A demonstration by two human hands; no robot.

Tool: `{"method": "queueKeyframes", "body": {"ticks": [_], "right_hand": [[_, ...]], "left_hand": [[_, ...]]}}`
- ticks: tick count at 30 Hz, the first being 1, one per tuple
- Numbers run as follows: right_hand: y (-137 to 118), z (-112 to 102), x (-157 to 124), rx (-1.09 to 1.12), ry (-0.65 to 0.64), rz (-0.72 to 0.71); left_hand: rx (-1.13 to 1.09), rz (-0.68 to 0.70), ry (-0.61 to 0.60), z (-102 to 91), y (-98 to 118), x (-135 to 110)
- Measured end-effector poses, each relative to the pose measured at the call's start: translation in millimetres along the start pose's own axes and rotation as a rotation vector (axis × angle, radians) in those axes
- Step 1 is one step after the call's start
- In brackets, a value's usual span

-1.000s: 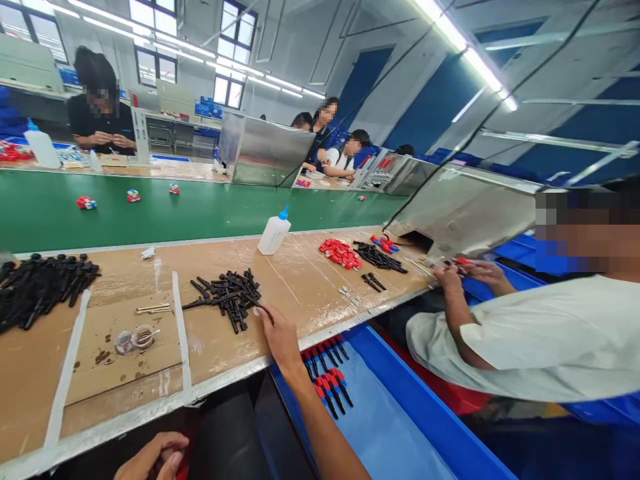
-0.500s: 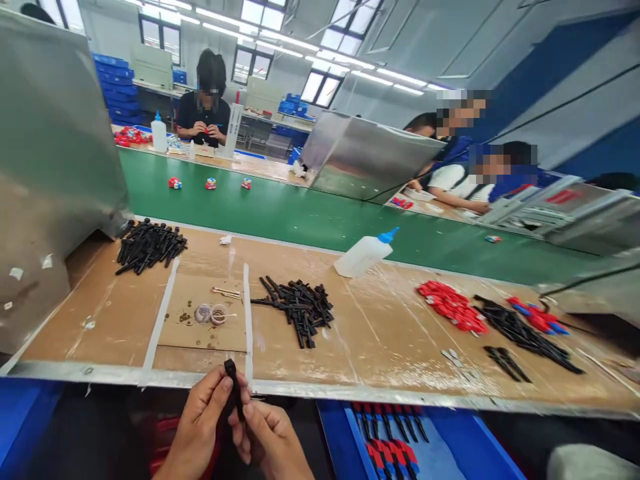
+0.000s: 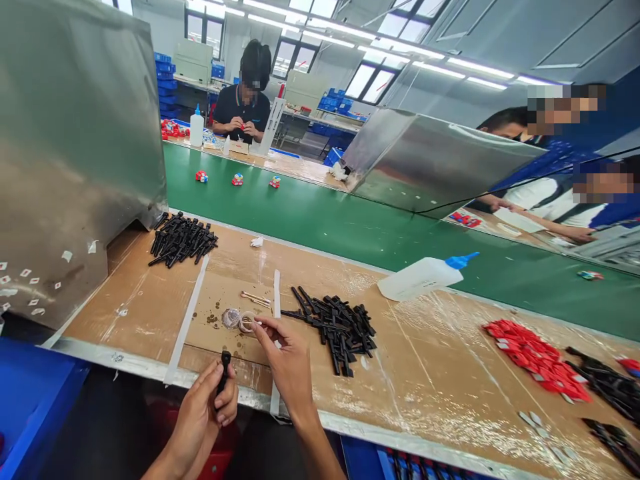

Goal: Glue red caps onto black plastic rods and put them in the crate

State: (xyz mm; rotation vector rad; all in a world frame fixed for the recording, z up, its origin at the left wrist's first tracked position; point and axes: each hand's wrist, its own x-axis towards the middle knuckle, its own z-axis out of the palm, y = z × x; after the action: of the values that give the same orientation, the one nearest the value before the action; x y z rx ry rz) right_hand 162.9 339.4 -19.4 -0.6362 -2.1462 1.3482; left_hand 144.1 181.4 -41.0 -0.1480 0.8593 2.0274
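Black and upright, a rod (image 3: 226,364) stands in the grasp of a worker's left hand (image 3: 203,405), thumb and fingers around its lower part, just in front of the near edge of a card (image 3: 206,339) on a brown desk (image 3: 425,367). The right hand (image 3: 287,360) reaches over the card's right side, thumb and forefinger at a swab (image 3: 259,323) beside a small dish (image 3: 247,323); whether they have closed on it cannot be told. Another dish (image 3: 231,319) sits near the card's middle, and loose sticks (image 3: 256,299) lie toward its far right corner. White tape (image 3: 189,317) flanks the card. Left of the card lies one black pile (image 3: 184,240); right of it come a second pile (image 3: 345,327), a blue-capped bottle (image 3: 420,279) and, well apart, red parts (image 3: 537,360). Beyond the card, past a green belt (image 3: 320,227) bearing small multicoloured pieces (image 3: 237,179), a co-worker (image 3: 242,110) in a dark shirt holds something red in both hands.
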Motion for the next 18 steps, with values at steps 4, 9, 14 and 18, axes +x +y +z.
{"method": "queueKeyframes", "body": {"ticks": [4,9,14,18], "right_hand": [[-3.5,-1.8,-0.4,-0.087,0.004,-0.113],[8.2,-9.5,-6.3,-0.056,0.124,-0.023],[8.0,-10.6,-14.4,0.111,0.229,0.004],[9.4,-7.5,-14.3,0.145,0.25,0.011]], "left_hand": [[0.018,-0.021,-0.025,-2.1,1.0,-4.1],[0.021,-0.045,-0.021,-1.1,5.5,-7.0],[0.006,-0.048,-0.015,1.3,7.6,-8.2],[-0.005,-0.055,-0.02,2.4,8.0,-7.6]]}}
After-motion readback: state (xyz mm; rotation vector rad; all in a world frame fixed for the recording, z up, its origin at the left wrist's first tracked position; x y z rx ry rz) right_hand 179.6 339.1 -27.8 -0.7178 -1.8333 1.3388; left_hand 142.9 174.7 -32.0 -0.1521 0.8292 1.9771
